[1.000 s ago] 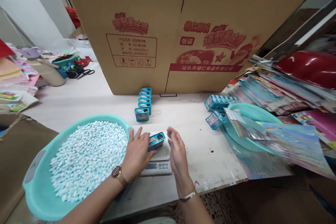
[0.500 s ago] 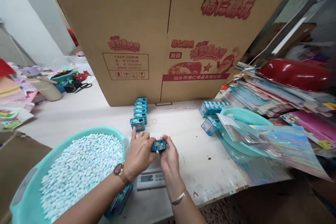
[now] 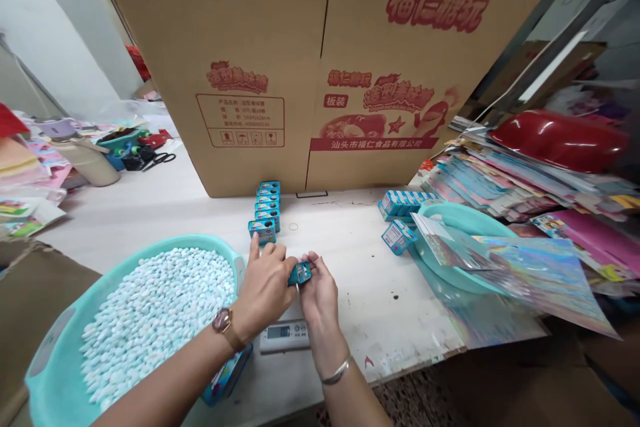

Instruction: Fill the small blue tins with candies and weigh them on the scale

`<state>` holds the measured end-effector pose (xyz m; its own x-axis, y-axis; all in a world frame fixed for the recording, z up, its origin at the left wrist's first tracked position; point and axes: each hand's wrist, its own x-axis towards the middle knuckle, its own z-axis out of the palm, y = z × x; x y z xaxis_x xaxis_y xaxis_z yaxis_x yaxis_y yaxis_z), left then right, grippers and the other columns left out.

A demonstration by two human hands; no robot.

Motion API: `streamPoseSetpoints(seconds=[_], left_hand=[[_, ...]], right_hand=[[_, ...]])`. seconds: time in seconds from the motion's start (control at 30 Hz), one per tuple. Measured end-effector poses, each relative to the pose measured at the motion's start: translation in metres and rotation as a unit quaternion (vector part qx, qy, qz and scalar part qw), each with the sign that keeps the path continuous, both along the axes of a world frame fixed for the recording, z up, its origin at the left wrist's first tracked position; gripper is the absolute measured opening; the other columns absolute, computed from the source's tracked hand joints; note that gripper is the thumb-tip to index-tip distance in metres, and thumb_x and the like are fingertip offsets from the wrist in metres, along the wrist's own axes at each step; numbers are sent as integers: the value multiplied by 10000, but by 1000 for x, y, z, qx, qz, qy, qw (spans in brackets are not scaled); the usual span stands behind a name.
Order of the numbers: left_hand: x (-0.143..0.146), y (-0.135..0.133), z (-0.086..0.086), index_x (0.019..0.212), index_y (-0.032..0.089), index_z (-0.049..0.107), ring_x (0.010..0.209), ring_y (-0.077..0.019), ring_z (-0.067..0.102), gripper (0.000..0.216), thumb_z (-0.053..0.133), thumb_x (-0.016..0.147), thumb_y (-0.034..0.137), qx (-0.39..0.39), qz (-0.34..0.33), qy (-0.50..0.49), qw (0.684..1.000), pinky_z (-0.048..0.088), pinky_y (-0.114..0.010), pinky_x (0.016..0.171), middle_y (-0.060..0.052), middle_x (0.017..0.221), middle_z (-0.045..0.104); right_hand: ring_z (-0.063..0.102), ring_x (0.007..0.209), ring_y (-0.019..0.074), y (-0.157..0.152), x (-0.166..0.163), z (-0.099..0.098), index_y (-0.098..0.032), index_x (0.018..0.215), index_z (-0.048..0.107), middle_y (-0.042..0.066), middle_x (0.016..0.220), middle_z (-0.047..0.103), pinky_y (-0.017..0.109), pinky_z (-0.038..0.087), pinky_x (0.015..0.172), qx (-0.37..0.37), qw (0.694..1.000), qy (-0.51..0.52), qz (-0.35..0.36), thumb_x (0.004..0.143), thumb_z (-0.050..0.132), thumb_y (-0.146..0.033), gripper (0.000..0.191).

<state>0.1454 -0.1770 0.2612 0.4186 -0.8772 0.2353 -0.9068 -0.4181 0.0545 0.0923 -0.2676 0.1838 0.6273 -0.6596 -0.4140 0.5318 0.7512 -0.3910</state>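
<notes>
Both hands meet over the table around one small blue printed box (image 3: 302, 273), held tilted between the fingertips. My left hand (image 3: 265, 287), with a watch at the wrist, grips its left side between thumb and fingers while the index finger points forward. On the box's right side, the fingers of my right hand (image 3: 321, 297) close on it, palm partly upward; a bangle circles that wrist. Just beyond the left index fingertip stands a row of similar blue boxes (image 3: 263, 231). Under the hands lies a white digital scale (image 3: 281, 337), partly hidden by them.
At left, a turquoise basin (image 3: 47, 363) holds many pale blue candies (image 3: 160, 313). A large cardboard carton (image 3: 260, 167) stands behind. To the right are more blue boxes (image 3: 405, 203), another turquoise basin (image 3: 450, 213) with shiny sheets, and stacked printed cards (image 3: 465, 180). Scissors (image 3: 160, 160) lie far left.
The held box has shifted slightly left and become more tilted, with the right fingers moving along with it. The scale's display shows more clearly. The row of boxes stays as it was.
</notes>
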Motion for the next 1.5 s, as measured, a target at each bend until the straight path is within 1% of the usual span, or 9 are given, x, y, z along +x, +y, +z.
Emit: streamPoseSetpoints(seconds=[0.1, 0.23, 0.4, 0.6, 0.77, 1.03, 1.27, 1.37, 1.5], left_hand=[[-3, -3, 6, 1028, 216, 682, 984, -287, 533, 307, 597, 733, 199, 7, -12, -14, 1000, 113, -607, 1178, -62, 904, 591], [3, -9, 4, 920, 195, 706, 976, -299, 540, 237, 587, 715, 182, 45, -12, -9, 999, 154, -605, 1171, -80, 892, 600], [4, -9, 9, 972, 200, 702, 983, -301, 535, 281, 578, 720, 185, 38, -11, -20, 999, 142, -590, 1181, -83, 905, 597], [10, -16, 1, 891, 187, 705, 962, -301, 548, 265, 578, 663, 137, 53, -36, -4, 998, 188, -595, 1155, -84, 873, 606], [21, -12, -6, 879, 214, 680, 936, -280, 553, 196, 596, 701, 205, 14, -21, 0, 1000, 182, -578, 1145, -53, 849, 598], [37, -32, -8, 909, 176, 607, 907, -265, 604, 212, 579, 699, 162, 9, -27, 37, 999, 194, -555, 1115, -55, 820, 674], [42, -50, -18, 939, 181, 614, 934, -268, 594, 210, 596, 731, 200, -19, -41, 62, 997, 176, -569, 1121, -63, 867, 694], [44, -53, -26, 952, 179, 616, 923, -257, 592, 204, 595, 751, 206, -33, -38, 81, 995, 169, -565, 1130, -58, 847, 687], [49, -56, -34, 941, 180, 615, 918, -254, 596, 191, 615, 754, 221, -29, -38, 93, 995, 134, -574, 1144, -51, 810, 672]], right_hand=[[619, 755, 120, 6, 4, 5, -178, 832, 628, -13, 782, 640, 238, 508, 758, -19, 999, -32, -7, 738, 695, -271, 149], [595, 662, 106, 6, 15, -3, -175, 751, 604, -25, 701, 619, 220, 500, 686, 20, 999, 27, -8, 681, 700, -218, 127], [627, 725, 127, 6, 18, -9, -186, 806, 608, -9, 764, 644, 254, 520, 744, -21, 1000, 11, 14, 713, 692, -286, 160], [604, 651, 124, 15, 31, -23, -189, 749, 552, -16, 706, 626, 257, 524, 695, 29, 999, -6, 33, 677, 707, -320, 215], [648, 753, 165, -1, 22, -27, -190, 818, 590, 12, 769, 648, 316, 545, 775, -51, 998, 32, -2, 681, 683, -308, 203], [659, 949, 153, -39, 10, -4, -198, 977, 587, 27, 950, 672, 353, 463, 1001, -100, 989, 19, -103, 735, 646, -218, 250], [625, 938, 186, -46, 18, 13, -190, 1048, 580, 40, 921, 674, 359, 464, 890, -303, 939, 105, -121, 850, 574, -332, 244], [619, 965, 197, -42, 22, 10, -190, 1061, 579, 60, 981, 690, 338, 462, 848, -323, 931, 133, -108, 875, 545, -348, 246], [618, 1026, 207, -43, 27, 10, -193, 1084, 565, 80, 1040, 704, 351, 455, 876, -289, 946, 115, -95, 865, 560, -340, 264]])
